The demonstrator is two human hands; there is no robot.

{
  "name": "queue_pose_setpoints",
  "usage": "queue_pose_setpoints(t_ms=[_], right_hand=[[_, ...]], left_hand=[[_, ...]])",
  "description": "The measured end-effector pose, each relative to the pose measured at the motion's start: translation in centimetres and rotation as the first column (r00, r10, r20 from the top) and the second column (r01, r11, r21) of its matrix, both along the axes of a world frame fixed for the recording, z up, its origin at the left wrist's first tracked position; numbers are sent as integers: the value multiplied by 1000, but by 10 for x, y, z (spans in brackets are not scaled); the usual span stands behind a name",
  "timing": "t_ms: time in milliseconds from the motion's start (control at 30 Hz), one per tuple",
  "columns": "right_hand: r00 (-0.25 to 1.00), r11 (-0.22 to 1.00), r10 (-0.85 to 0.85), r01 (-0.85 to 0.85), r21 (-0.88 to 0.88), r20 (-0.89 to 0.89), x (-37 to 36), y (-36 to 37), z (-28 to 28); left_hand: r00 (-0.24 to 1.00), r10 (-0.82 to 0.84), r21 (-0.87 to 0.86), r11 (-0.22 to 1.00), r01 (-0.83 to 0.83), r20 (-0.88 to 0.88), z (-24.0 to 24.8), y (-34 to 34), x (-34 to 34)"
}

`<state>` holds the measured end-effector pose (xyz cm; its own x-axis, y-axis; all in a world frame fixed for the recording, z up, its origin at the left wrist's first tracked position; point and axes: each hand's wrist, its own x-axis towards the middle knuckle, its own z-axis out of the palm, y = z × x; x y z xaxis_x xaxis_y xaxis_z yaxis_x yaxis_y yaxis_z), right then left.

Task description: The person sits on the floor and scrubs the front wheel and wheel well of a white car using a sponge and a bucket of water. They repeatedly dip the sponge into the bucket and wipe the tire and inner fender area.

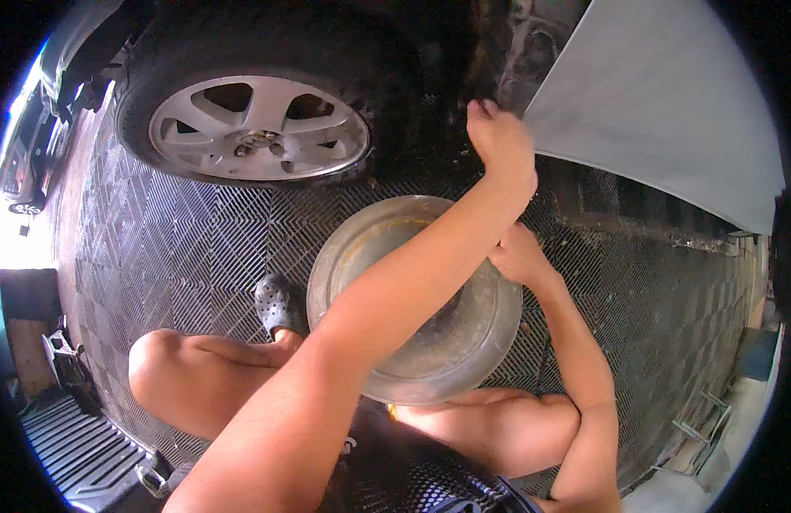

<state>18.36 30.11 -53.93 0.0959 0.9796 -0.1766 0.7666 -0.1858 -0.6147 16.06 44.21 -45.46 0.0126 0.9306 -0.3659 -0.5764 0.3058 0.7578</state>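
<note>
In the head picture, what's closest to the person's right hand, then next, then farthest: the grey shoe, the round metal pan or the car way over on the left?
From the right hand:
1. Pan: just below and left.
2. Shoe: farther left, past the pan.
3. Car: at the far left edge.

In view are one left hand [503,150], one right hand [525,256], two knees [156,363], one pan [337,269], one wheel [263,120], one clog [276,304], one grey panel [660,103] and at least one outside car [28,167].
</note>
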Motion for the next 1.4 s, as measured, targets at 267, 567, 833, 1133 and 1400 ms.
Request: queue_pose_setpoints(t_ms=[267, 567, 833, 1133, 1400], right_hand=[[998, 995, -51, 55, 82, -45, -6, 7, 10], [996, 996, -83, 84, 14, -33, -7, 9, 6], [994, 994, -101, 98, -50, -48, -8, 10, 14], [996, 997, -69, 70, 16, -48, -8, 11, 9], [992, 995, -100, 102, 18, -79, -9, 6, 8]], left_hand=[[770, -126, 120, 960, 255, -625, -55, 28, 15], [629, -130, 173, 901, 397, -767, -66, 27, 6], [652, 17, 304, 893, 331, -758, -56, 13, 2], [714, 349, 703, 656, 277, -607, -46, 40, 9], [740, 128, 495, 816, 300, -660, -61, 28, 10]])
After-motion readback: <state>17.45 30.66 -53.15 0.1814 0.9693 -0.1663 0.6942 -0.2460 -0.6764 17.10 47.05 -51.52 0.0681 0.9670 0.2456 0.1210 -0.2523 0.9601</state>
